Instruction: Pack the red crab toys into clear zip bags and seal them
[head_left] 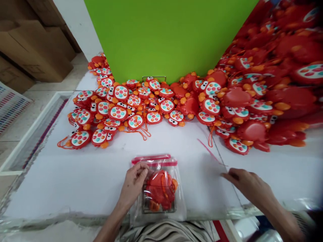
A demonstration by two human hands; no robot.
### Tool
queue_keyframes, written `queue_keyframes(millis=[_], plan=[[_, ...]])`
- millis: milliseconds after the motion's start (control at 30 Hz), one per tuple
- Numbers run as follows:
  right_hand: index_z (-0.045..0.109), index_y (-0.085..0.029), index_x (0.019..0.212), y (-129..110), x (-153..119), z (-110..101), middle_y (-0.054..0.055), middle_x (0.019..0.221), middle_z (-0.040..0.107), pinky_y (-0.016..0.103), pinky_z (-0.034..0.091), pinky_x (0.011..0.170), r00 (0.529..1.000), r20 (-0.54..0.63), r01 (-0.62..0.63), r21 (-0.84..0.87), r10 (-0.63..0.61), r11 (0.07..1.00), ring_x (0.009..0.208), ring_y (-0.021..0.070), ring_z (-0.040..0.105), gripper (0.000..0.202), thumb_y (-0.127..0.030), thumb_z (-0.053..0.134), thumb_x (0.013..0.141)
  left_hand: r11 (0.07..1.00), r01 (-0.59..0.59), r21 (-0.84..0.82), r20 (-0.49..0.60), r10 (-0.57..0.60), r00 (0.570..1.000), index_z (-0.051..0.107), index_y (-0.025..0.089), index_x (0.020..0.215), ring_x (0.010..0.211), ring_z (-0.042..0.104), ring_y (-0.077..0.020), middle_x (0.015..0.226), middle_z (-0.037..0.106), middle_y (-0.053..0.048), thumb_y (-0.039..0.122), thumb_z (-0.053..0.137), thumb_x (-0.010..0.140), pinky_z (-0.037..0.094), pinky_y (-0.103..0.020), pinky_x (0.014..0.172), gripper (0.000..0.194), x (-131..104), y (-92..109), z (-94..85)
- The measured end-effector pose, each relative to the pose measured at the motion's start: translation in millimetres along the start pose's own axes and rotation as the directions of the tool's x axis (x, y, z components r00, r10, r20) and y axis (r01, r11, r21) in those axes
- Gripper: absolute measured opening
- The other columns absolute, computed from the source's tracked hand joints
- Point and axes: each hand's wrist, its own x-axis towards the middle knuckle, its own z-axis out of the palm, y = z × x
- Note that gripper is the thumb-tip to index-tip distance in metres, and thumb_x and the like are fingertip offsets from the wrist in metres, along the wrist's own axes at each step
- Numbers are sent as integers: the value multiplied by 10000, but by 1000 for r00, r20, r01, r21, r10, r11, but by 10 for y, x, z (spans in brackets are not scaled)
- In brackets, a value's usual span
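A clear plastic bag (180, 201) with a pink-red top strip lies at the table's front edge. Inside it is a red crab-like toy (158, 188) with orange parts and an orange cord, lying back side up. A thin wire frame shows around the toy's lower half. My left hand (133, 185) pinches the bag's upper left side between thumb and fingers. To the right, my right hand (248, 185) hovers over the table with its fingers curled together and nothing visible in them. Just beyond its fingertips lies a thin pink strip (209, 151), apparently apart from the hand.
Many red toys with white, dotted faces (121, 92) are heaped across the back, piled higher at the right (277, 84). A tall green panel (164, 40) stands behind them. Cardboard boxes (37, 50) and a white-framed crate (50, 127) are on the left.
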Motion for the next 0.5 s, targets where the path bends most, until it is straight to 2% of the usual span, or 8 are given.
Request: queue_keyframes(millis=[33, 100, 133, 167, 233, 333, 400, 500], plan=[[592, -257, 650, -74, -54, -30, 42, 656, 660, 308, 365, 482, 998, 18, 66, 23, -66, 998, 582, 239, 600, 235, -460, 505, 731, 1000, -2, -4, 5, 2, 1000, 556, 170, 798, 712, 615, -152, 731, 638, -3, 323, 557, 792, 499, -264, 673, 153, -3, 6, 4], [636, -256, 828, -334, -142, -101, 45, 805, 687, 311, 413, 530, 978, -59, 208, 166, -201, 964, 586, 197, 596, 197, -375, 505, 743, 1000, -14, -2, 6, 14, 1000, 556, 169, 800, 713, 604, -143, 733, 634, 1, 318, 556, 797, 487, -247, 665, 148, -9, 13, 7], [634, -246, 931, -498, -169, -132, 50, 865, 689, 308, 438, 561, 961, -98, 275, 264, -258, 924, 586, 176, 595, 244, -340, 493, 756, 1000, -20, 3, 6, 20, 1000, 556, 168, 797, 711, 600, -140, 734, 633, 0, 320, 555, 799, 481, -240, 658, 152, -10, 12, 6], [638, -232, 949, -670, -183, -154, 45, 827, 691, 296, 455, 575, 949, -97, 313, 365, -299, 877, 578, 163, 595, 252, -324, 485, 770, 1000, -20, 7, 7, 20, 1000, 555, 167, 795, 710, 598, -140, 737, 635, -2, 325, 552, 802, 477, -238, 655, 158, -10, 10, 4], [661, -211, 838, -995, -177, -151, 30, 736, 690, 269, 475, 592, 924, 0, 325, 530, -384, 783, 612, 159, 613, 202, -335, 508, 790, 1000, -18, 13, 11, 18, 1000, 551, 169, 793, 725, 605, -148, 753, 644, -9, 333, 551, 801, 477, -246, 666, 164, -8, 0, 1], [670, -181, 845, -1343, -120, -24, 22, 692, 682, 253, 473, 560, 899, 80, 276, 661, -431, 698, 617, 159, 610, 194, -331, 590, 750, 1000, -10, 5, 9, 10, 1000, 545, 175, 798, 775, 623, -166, 800, 667, -21, 326, 555, 795, 486, -272, 720, 152, -6, -19, -2], [670, -169, 830, -1460, -79, 100, 14, 672, 666, 245, 460, 544, 892, 99, 245, 714, -441, 656, 611, 151, 593, 179, -305, 619, 724, 1000, -7, -7, 11, 7, 1000, 542, 179, 815, 787, 631, -169, 822, 677, -26, 322, 552, 800, 488, -281, 739, 144, -10, -29, -5], [641, -164, 704, -1502, -38, 245, -13, 620, 612, 231, 435, 544, 865, 122, 209, 794, -486, 571, 585, 124, 549, 107, -261, 602, 726, 998, 17, -53, 24, -15, 1000, 523, 190, 828, 761, 637, -172, 811, 680, -23, 337, 540, 813, 497, -290, 716, 149, -25, -34, -20]])
